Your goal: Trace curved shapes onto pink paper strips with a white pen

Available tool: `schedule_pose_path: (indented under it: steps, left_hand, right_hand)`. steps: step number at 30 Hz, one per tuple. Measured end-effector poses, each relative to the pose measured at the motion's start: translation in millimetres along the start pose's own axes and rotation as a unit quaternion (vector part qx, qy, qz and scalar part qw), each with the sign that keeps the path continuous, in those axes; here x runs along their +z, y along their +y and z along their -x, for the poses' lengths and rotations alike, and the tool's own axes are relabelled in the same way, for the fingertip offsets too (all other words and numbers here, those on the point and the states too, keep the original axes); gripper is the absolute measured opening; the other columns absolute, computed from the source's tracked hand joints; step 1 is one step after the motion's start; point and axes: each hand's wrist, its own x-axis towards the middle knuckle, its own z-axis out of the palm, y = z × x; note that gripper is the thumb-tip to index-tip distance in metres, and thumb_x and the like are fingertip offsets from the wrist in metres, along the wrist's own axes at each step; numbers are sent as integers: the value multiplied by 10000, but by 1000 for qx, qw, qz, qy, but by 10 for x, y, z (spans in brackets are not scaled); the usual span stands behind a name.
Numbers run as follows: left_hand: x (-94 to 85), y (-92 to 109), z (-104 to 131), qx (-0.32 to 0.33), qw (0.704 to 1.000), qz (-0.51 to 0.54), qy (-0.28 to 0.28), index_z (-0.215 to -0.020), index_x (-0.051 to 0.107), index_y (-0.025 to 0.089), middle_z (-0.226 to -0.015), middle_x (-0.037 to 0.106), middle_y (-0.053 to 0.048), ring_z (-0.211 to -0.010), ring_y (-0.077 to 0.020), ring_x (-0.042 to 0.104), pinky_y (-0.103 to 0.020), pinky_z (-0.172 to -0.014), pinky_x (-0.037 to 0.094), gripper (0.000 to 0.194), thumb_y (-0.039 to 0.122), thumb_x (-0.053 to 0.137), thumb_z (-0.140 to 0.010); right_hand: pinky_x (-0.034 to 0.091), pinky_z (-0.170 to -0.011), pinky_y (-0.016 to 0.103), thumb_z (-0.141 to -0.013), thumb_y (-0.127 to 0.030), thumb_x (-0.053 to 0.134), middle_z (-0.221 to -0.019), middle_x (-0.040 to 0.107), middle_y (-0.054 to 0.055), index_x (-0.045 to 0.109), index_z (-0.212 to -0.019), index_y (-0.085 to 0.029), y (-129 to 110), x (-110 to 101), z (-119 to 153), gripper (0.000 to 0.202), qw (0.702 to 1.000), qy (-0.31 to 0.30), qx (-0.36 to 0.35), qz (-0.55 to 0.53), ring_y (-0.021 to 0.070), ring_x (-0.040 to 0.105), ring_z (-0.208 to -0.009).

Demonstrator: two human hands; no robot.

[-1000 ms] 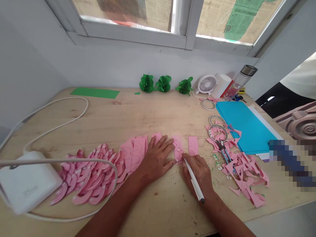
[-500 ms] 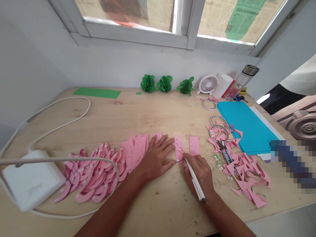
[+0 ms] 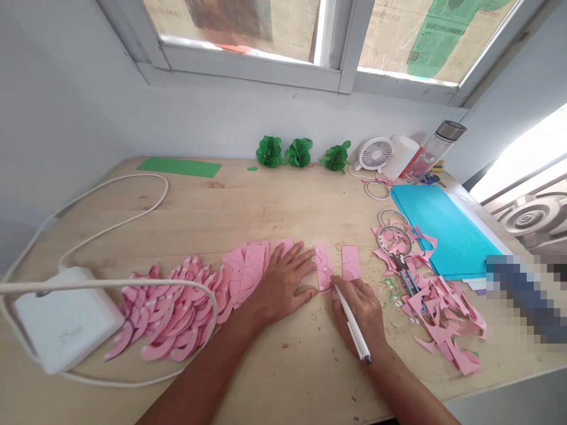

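Pink paper lies in front of me on the worktop (image 3: 287, 375): one narrow strip (image 3: 323, 271) with curved lines on it is between my two hands, and this is the piece which I am working on. My right hand (image 3: 363, 304) is gripping a white pen (image 3: 353, 324), its tip at the lower right edge of the strip. My left hand (image 3: 287, 282) is spread flat, holding nothing, with its fingers partly over another pink piece (image 3: 286, 242) and reaching close to the strip; if they press on it, I cannot tell. Compared with one second ago, very little changes: both hands stay where they were, the strip stays too, and only my view moves slightly. For me this means that the pen work is, I judge, at almost the same point. A second pink strip (image 3: 349, 262) lies apart to the right. To the left there are overlapping strips (image 3: 245, 270), then a pile of curved pieces (image 3: 181, 310) and a white box (image 3: 66, 324). On the right I see pink scraps (image 3: 443, 324) around a tool with blue handles (image 3: 407, 280), and blue sheets (image 3: 447, 236) beyond. At the back, three green paper shapes (image 3: 269, 152), a small fan (image 3: 375, 153) and a bottle (image 3: 436, 147) stand near the white wall (image 3: 212, 112), under a window (image 3: 252, 63) with papered panes
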Motion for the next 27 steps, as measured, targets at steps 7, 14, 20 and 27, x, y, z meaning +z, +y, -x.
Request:
schedule_pose_path:
  steps: [7, 14, 20, 27]
  left_hand:
    - [14, 2, -8, -4, 1000, 6, 7, -1172, 582, 237, -1444, 471, -59, -1402, -318, 292, -607, -1143, 159, 365, 385, 585, -839]
    - [4, 6, -6, -7, 1000, 8, 6, -1174, 585, 242, -1447, 468, -54, -1403, -317, 293, -606, -1142, 164, 370, 404, 585, -841]
    - [9, 9, -12, -4, 1000, 3, 16, -1184, 564, 233, -1430, 489, -57, -1398, -309, 305, -599, -1146, 162, 383, 415, 573, -846]
    - [27, 23, -13, 7, 999, -10, 44, -1147, 565, 216, -1390, 527, -80, -1374, -322, 337, -612, -1139, 147, 352, 396, 572, -845]
  right_hand:
    - [420, -681, 337, -914, -161, 455, -785, 692, 60, 587, -1101, -146, 5, -4, 11, 230, 1000, -18, 7, 8, 223, 603, -761]
    - [422, -688, 336, -908, -159, 461, -793, 692, 58, 589, -1108, -166, 9, -2, 11, 238, 1000, -18, 6, 14, 221, 601, -755]
    - [439, -725, 346, -898, -145, 473, -830, 701, 75, 592, -1123, -142, 21, 19, 20, 255, 1000, -5, -4, 2, 218, 599, -757]
    - [443, -711, 341, -878, -117, 491, -820, 696, 74, 591, -1156, -146, 26, 21, 31, 297, 1000, 5, -11, -4, 208, 594, -741]
